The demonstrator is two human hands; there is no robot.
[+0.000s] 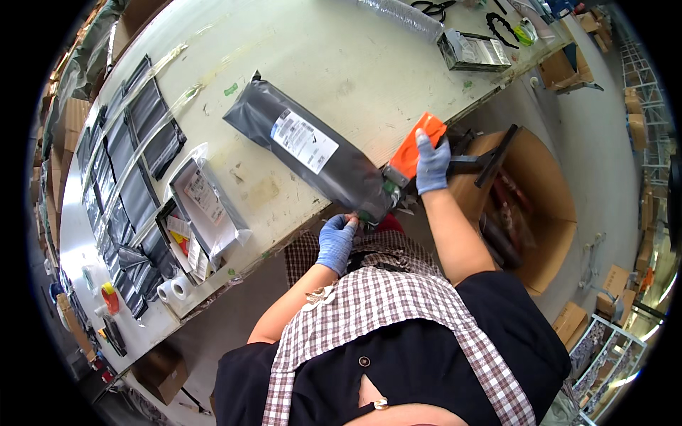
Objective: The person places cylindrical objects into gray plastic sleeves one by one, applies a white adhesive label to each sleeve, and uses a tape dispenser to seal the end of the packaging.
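Note:
A long dark-grey plastic mailer bag [348, 165], stuffed round, lies slantwise on the table with a white label [304, 140] on top. Its near end juts over the table edge toward me. In my gloved right hand [433, 165] is an orange tape dispenser [415, 145], its metal head against the bag's near right end, where some green tape shows. My gloved left hand [337, 240] is closed, fingertips pinched at the near left corner of the bag. What lies between those fingertips is partly hidden, but they touch the bag's end.
Several flat dark bags [135, 153] lie under clear straps at the left. Beside them stand an open box [206, 202] and white rolls [174, 288]. Scissors [433, 8], a bubble-wrap roll [405, 15] and a small box [474, 52] sit at the far edge. A large carton [550, 245] stands at right.

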